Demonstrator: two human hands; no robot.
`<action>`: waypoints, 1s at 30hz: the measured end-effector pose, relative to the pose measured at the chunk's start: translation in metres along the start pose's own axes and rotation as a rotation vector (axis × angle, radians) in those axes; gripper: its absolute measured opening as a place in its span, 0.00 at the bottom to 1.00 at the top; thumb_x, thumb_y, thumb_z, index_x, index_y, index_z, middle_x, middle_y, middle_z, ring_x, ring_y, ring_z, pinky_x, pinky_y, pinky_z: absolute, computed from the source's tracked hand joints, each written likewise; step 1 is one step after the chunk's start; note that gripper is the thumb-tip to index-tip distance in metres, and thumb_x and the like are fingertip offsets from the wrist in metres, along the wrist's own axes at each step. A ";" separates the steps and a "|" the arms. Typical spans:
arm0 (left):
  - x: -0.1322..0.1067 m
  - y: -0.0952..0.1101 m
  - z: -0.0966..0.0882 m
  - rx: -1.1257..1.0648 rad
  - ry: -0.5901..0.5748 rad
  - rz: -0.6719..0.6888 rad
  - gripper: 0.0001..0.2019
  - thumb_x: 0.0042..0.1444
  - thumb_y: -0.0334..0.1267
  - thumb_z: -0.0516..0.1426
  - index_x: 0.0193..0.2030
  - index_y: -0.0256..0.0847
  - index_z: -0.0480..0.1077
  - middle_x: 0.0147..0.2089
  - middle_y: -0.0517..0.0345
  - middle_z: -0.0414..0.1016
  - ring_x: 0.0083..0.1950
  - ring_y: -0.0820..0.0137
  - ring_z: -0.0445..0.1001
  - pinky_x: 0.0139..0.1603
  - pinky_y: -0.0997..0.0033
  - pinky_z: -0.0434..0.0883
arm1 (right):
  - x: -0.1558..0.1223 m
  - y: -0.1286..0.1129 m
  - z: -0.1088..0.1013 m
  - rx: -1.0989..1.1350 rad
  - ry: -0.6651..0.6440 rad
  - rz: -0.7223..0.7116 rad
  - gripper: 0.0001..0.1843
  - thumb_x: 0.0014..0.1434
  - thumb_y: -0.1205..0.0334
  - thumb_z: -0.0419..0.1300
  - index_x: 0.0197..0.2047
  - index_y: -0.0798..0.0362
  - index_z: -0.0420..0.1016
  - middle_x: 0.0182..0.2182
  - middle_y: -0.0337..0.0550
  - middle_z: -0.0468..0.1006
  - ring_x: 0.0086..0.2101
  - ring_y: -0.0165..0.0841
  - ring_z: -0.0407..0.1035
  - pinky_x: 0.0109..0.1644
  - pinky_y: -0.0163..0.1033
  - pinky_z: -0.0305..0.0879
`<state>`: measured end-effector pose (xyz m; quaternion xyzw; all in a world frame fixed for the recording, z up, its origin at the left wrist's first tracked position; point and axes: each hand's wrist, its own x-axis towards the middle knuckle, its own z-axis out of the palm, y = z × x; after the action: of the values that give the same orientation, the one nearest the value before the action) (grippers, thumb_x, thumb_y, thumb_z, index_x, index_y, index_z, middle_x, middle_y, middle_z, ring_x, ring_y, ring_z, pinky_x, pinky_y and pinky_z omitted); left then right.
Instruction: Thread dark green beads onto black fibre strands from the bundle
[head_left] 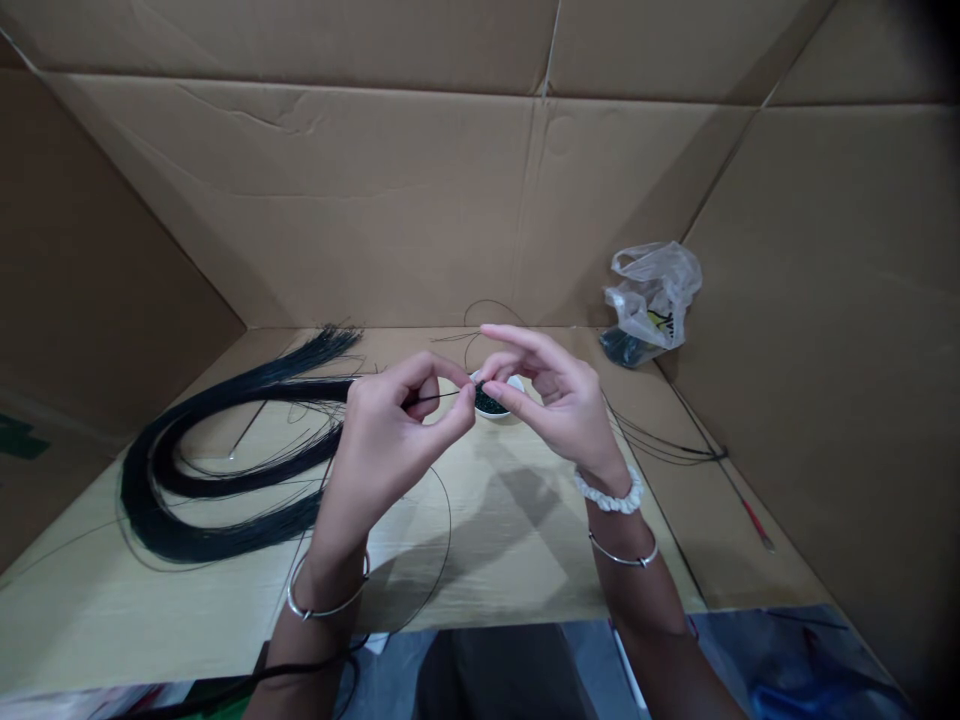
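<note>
"What does your head camera show?"

"My left hand (pixel 394 430) is nearly closed, its thumb and fingertips pinching a thin black strand (pixel 433 397). My right hand (pixel 555 400) is half curled, with its thumb and forefinger reaching toward the strand's far end. I can't tell whether they have hold of anything."

"Where does the strand lie?"

"Almost level, running sideways from my left fingers toward a small white bowl (pixel 514 384) of dark green beads (pixel 489 402). The bowl sits just past the gap between my hands, and the strand's far end disappears at the beads, so I can't see exactly where it stops."

"Which hand is nearer the bowl?"

"My right, with its fingers just over the rim. My left holds the strand a little farther back."

"And around you?"

"A long bundle of black strands (pixel 225 470) lies on the table (pixel 487 570) to my left, and a plastic bag (pixel 652 300) stands in the far right corner."
</note>
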<state>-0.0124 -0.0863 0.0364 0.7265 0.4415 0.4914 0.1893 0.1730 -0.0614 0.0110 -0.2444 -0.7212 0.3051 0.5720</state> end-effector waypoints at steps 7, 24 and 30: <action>0.000 0.001 -0.001 0.055 -0.006 0.002 0.03 0.57 0.35 0.63 0.34 0.39 0.75 0.22 0.69 0.51 0.24 0.77 0.51 0.25 0.74 0.51 | -0.001 -0.003 -0.002 -0.092 -0.022 -0.046 0.23 0.66 0.64 0.63 0.63 0.44 0.73 0.40 0.39 0.82 0.41 0.32 0.77 0.50 0.42 0.76; 0.000 0.004 -0.004 0.162 -0.058 -0.002 0.04 0.57 0.36 0.62 0.33 0.40 0.74 0.21 0.68 0.51 0.23 0.77 0.51 0.25 0.74 0.51 | -0.001 -0.011 -0.007 -0.389 -0.146 -0.146 0.24 0.70 0.64 0.58 0.68 0.44 0.68 0.42 0.40 0.81 0.40 0.31 0.73 0.53 0.45 0.74; 0.000 0.005 -0.005 0.158 -0.068 -0.015 0.05 0.57 0.37 0.62 0.32 0.40 0.74 0.21 0.68 0.50 0.23 0.77 0.50 0.24 0.74 0.50 | -0.002 -0.010 -0.008 -0.404 -0.171 -0.132 0.25 0.71 0.62 0.57 0.69 0.40 0.66 0.47 0.41 0.81 0.41 0.33 0.72 0.53 0.47 0.74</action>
<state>-0.0141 -0.0897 0.0420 0.7522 0.4774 0.4287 0.1499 0.1811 -0.0682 0.0181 -0.2795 -0.8279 0.1362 0.4668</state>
